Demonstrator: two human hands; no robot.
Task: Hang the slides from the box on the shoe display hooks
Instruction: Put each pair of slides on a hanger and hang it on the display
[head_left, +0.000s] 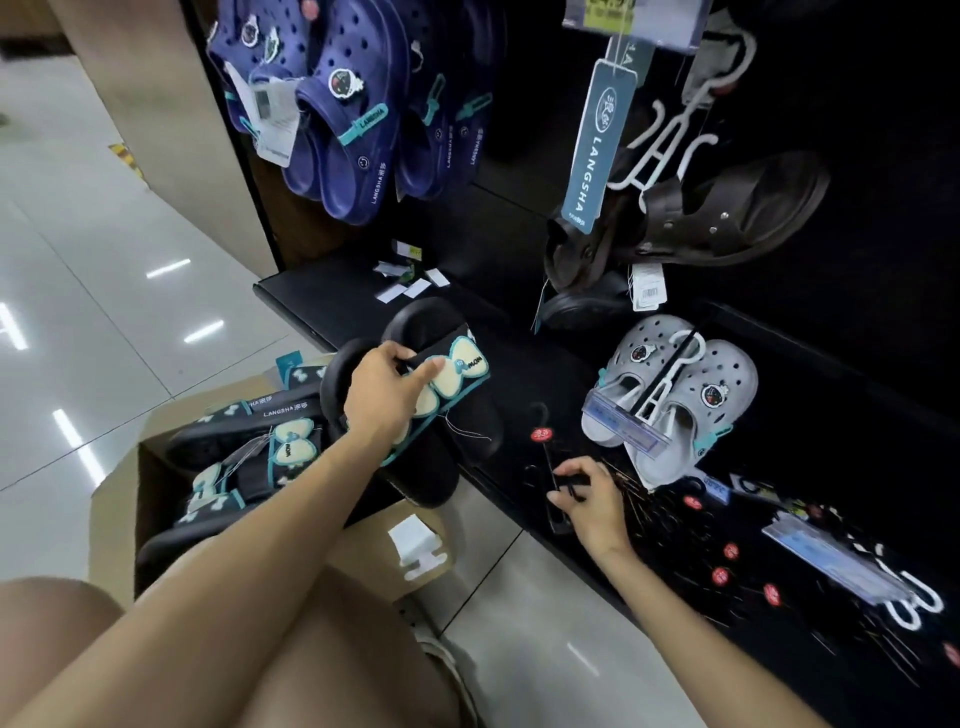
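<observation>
My left hand (382, 397) grips a pair of black slides (415, 384) with cream bows edged in teal, held together above the box and the low black shelf. My right hand (589, 496) pinches a thin black hanger (545, 452) with a red sticker, lying on the low black shelf (332, 306). The cardboard box (111, 525) stands open on the floor at lower left, with several more black bow slides (249, 457) inside.
Navy clogs (337, 130) hang at upper left, brown sandals (691, 223) on a white hanger at upper right. Grey clogs (675, 400) lie on the shelf to the right. More black hangers with red stickers (727, 566) are piled at lower right. My knees fill the bottom.
</observation>
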